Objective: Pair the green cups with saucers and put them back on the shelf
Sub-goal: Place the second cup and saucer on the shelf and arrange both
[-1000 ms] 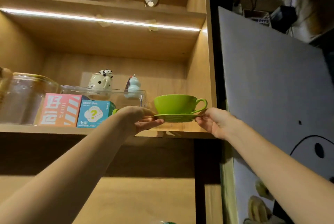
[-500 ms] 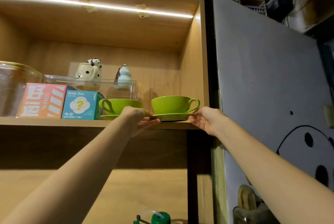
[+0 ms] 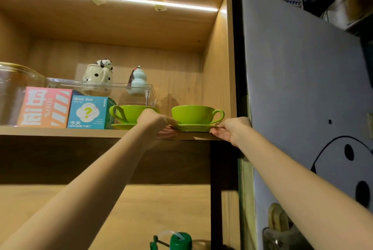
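A green cup (image 3: pixel 194 114) stands on a green saucer (image 3: pixel 191 128) at the right end of the wooden shelf (image 3: pixel 80 132), its handle pointing right. My left hand (image 3: pixel 157 124) pinches the saucer's left rim and my right hand (image 3: pixel 232 128) holds its right rim. The saucer looks set down on the shelf board. To its left a second green cup (image 3: pixel 129 113) sits on its own saucer (image 3: pixel 123 126), handle pointing left, partly hidden behind my left hand.
A blue blind box (image 3: pixel 88 112) and an orange box (image 3: pixel 44 106) stand left of the cups, with a clear case (image 3: pixel 113 92), a panda mug (image 3: pixel 97 74) and a pale gourd figure (image 3: pixel 138 80) behind. The shelf's side wall (image 3: pixel 218 68) is close on the right.
The cup and saucer held in both hands have come down from just above the shelf edge onto the board. The view has shifted, bringing the second cup into sight.
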`<state>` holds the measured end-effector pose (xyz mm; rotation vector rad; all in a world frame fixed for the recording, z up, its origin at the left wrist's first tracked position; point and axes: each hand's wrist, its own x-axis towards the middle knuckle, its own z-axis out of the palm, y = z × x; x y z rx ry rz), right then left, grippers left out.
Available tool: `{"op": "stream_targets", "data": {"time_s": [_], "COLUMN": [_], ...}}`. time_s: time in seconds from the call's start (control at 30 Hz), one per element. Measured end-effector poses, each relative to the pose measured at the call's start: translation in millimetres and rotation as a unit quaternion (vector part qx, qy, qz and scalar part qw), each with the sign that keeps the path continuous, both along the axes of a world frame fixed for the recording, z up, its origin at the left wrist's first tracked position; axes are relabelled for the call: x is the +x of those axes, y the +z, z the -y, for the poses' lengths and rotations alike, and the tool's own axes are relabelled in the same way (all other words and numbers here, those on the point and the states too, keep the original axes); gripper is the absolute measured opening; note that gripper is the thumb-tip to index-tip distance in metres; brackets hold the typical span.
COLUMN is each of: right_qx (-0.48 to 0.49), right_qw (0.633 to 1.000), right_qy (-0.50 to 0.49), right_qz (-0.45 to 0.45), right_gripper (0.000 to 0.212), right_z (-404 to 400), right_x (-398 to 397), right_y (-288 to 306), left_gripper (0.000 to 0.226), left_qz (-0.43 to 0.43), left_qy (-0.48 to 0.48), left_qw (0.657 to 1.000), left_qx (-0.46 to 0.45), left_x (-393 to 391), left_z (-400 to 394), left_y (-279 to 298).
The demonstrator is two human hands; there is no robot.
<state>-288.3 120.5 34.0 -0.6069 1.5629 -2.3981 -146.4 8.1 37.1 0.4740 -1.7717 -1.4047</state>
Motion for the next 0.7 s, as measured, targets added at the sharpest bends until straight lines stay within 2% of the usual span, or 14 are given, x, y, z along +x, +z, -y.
{"op": "stream_targets", "data": {"time_s": [0.07, 0.17, 0.23, 0.3, 0.4, 0.43, 0.6, 0.7], "right_qx": [-0.007, 0.013, 0.045, 0.082, 0.110, 0.109, 0.156, 0.190], "right_qw": [0.999, 0.997, 0.997, 0.994, 0.989, 0.989, 0.982, 0.976], "right_qy": [0.030, 0.071, 0.059, 0.066, 0.100, 0.105, 0.068, 0.068], "right_qz": [0.019, 0.014, 0.015, 0.002, -0.010, -0.008, -0.086, -0.085], "right_gripper": [0.020, 0.035, 0.036, 0.031, 0.007, 0.008, 0.016, 0.037], "right_z": [2.8, -1.3, -6.1, -12.2, -17.9, -19.3, -15.3, -16.5], "right_x": [1.4, 2.7, 2.8, 5.2, 7.9, 10.0, 14.6, 11.5], "right_y": [1.6, 4.8, 7.4, 9.7, 12.3, 12.6, 20.1, 22.9], "left_gripper": [0.014, 0.017, 0.021, 0.022, 0.019, 0.019, 0.019, 0.020], "left_qz": [0.012, 0.003, -0.013, -0.024, -0.030, -0.030, -0.037, -0.044], "left_qy": [0.012, 0.016, 0.020, 0.031, 0.045, 0.053, 0.080, 0.065], "left_qw": [1.000, 1.000, 1.000, 0.999, 0.999, 0.998, 0.996, 0.997], "left_qx": [-0.003, 0.002, 0.016, 0.015, 0.007, 0.003, -0.007, 0.007], "left_x": [0.6, -3.1, -6.3, -9.2, -12.1, -13.4, -22.0, -26.9], "left_z": [-1.7, -3.2, -1.9, -0.2, 0.6, 0.5, 1.3, 2.7], "left_y": [1.5, 1.1, 0.3, -0.4, -0.1, 0.0, -0.7, -0.8]}}
